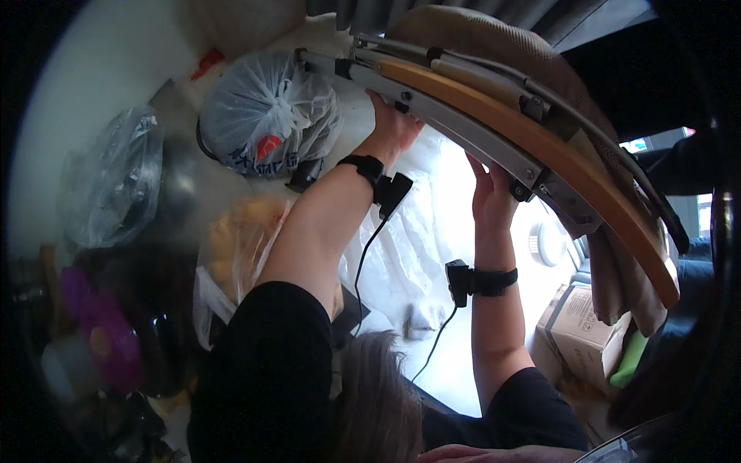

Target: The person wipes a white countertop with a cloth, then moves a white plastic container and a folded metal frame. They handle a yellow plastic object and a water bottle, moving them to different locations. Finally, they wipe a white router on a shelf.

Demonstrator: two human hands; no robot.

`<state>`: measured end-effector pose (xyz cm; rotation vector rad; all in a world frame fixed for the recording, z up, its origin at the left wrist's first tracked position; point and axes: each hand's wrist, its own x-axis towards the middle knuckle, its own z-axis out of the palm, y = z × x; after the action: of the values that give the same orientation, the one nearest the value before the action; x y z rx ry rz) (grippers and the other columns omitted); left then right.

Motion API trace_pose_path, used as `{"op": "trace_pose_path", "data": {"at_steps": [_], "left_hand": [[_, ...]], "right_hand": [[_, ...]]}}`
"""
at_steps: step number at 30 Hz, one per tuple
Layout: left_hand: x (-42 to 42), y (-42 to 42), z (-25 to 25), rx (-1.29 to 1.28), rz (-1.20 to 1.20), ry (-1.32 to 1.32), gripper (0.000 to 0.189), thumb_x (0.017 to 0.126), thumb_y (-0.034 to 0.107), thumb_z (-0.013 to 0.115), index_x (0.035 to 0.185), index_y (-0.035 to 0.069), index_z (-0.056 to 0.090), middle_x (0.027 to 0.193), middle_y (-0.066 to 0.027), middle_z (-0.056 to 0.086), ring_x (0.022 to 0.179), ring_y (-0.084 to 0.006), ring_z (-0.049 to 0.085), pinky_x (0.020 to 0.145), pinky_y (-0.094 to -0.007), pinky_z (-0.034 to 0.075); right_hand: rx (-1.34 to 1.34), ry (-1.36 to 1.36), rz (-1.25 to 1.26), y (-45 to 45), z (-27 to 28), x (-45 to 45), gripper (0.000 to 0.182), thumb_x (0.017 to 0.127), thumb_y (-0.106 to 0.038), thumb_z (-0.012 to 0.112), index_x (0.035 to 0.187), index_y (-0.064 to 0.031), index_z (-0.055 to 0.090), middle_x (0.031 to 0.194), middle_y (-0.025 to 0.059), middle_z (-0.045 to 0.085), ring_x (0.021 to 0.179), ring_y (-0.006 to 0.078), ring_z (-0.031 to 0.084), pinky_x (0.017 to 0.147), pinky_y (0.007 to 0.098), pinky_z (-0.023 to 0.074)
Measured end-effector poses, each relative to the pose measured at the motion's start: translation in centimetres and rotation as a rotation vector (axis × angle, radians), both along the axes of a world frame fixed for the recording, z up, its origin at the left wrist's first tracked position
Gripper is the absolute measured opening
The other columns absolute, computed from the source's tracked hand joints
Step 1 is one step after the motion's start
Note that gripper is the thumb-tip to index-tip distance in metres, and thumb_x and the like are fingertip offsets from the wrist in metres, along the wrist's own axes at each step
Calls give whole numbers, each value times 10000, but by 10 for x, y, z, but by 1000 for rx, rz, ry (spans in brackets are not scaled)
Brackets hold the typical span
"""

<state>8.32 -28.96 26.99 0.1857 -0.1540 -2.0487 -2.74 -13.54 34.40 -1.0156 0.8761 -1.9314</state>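
Across the upper right runs a long metal frame (pixel 451 121) with an orange-brown curved board (pixel 521 127) along it and brown fabric (pixel 492 29) behind. My left hand (pixel 393 124) is raised against the lower edge of the metal bar, its fingers partly hidden by it. Farther right along the same edge, my right hand (pixel 492 188) has its fingertips up at the bar; the ends of some fingers are hidden. Both wrists wear black bands with small cabled devices. What the frame belongs to cannot be told.
A tied white plastic bag (pixel 269 113) lies left of my left hand, with a bag of yellowish contents (pixel 243 243) below it. A clear plastic bag (pixel 124 179) is farther left. At the lower right stand a cardboard box (pixel 582 333) and a green object (pixel 631 359).
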Motion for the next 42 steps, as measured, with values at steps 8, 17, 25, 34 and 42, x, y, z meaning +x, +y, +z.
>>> {"op": "trace_pose_path", "data": {"at_steps": [8,17,25,34,42], "left_hand": [[-25,52,-9,76,-76,-34,875,789,737,201,1409,127,107,1415,-74,256,1278,-236,281,1048,-371,239],[-24,228,-161,-1127,128,-2036,572,843,405,470,1331,137,340,1378,-76,331,1285,-264,267,1060,-444,157],[-8,286,-174,-1400,-217,-2105,634,811,501,426,1331,149,338,1424,-28,230,1326,-225,148,1073,-452,91],[0,287,-170,-1331,115,-1923,604,695,414,592,1198,101,474,1305,-85,412,1240,-281,327,1010,-484,232],[-2,285,-172,-1326,73,-1939,624,690,428,592,1188,71,471,1327,-87,386,1259,-281,303,1022,-482,215]], "right_hand": [[-46,61,11,55,-6,-29,394,844,7,492,1225,-68,430,1209,127,476,1140,281,472,955,498,408],[42,64,-66,30,-59,-39,429,827,26,512,1234,-59,403,1204,128,471,1124,278,480,978,470,391],[10,39,11,-25,-66,-45,438,817,35,527,1228,-55,407,1208,134,464,1127,289,476,980,468,391],[37,21,116,-97,-84,-31,429,814,46,538,1205,-100,437,1193,96,470,1133,259,465,979,442,399],[55,-190,126,-126,-111,-43,422,808,36,546,1184,-128,449,1177,64,480,1105,232,477,978,478,391]]}}
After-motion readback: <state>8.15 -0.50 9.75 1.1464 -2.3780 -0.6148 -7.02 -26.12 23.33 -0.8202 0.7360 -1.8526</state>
